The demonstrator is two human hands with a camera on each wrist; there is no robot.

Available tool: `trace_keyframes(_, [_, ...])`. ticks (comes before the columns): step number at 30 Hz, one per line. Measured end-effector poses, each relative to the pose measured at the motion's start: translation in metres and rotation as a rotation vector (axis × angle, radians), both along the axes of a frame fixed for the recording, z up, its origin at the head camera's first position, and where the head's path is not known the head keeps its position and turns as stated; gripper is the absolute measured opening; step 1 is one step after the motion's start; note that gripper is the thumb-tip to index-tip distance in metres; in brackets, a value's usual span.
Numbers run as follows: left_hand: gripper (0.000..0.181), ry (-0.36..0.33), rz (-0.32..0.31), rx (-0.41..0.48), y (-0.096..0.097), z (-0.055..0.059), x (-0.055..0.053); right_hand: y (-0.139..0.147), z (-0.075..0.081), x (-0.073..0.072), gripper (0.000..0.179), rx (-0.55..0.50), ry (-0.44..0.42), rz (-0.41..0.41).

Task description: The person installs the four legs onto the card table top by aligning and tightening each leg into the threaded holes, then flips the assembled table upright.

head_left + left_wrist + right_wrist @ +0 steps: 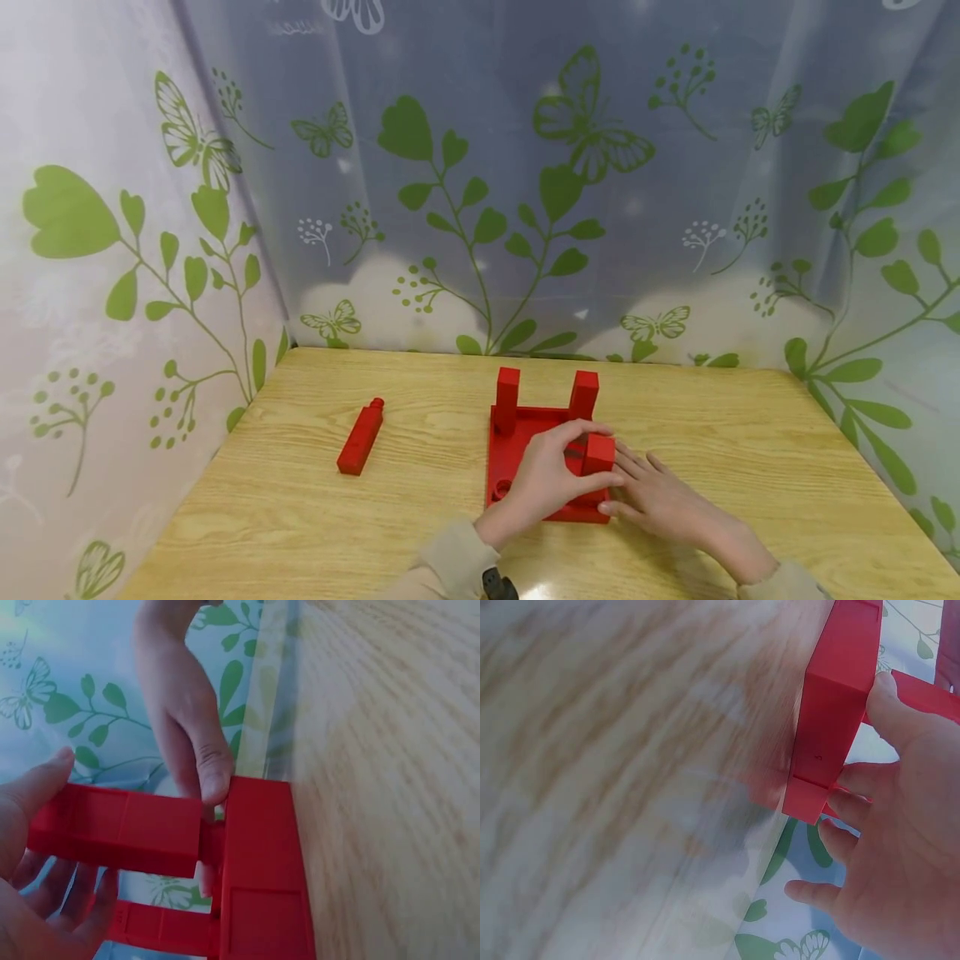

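Observation:
A square red base [517, 454] lies on the table with two red square posts [507, 400] standing at its far corners. At its near right corner, my left hand [543, 475] grips a third red post [599, 454] between thumb and fingers. In the left wrist view, a narrower neck shows between this post [150, 832] and the base [262, 862]. My right hand [671, 504] rests along the base's right side, fingers fairly straight. Its thumb touches the base near that corner in the right wrist view. A round socket [502, 488] shows at the near left corner.
A loose red post [361, 437] with a round knobbed end lies on the wooden table [277, 517], left of the base. Patterned curtains [480, 208] stand behind the table and at both sides.

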State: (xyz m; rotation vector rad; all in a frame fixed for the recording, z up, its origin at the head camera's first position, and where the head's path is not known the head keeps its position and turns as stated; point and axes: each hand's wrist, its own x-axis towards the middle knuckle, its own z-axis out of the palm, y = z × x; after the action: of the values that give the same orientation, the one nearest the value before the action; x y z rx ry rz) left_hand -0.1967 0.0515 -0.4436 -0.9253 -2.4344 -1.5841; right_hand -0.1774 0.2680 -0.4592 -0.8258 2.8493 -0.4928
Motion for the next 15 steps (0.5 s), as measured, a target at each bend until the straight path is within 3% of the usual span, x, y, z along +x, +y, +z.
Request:
trace_keyframes(4, [0.053,0.06,0.07,-0.016,0.0025,-0.0011,0.0032,-0.0004,-0.0007,-0.0005,0.074,0.001,-0.001,-0.002])
trace_keyframes(6, [0.054,0.054,0.081,0.018,0.0034,-0.0017,0.004,-0.0004,-0.0015,-0.0011,0.073,0.001,-0.004,-0.007])
trace_keyframes(11, [0.053,-0.008,0.055,0.132,0.004,-0.0036,0.004,-0.0003,-0.0025,-0.0018,0.073,0.01,0.008,-0.007])
trace_keyframes(15, [0.05,-0.082,0.011,0.175,0.0024,-0.0039,0.0023,0.0005,-0.0032,-0.0023,0.072,0.014,0.047,0.01])
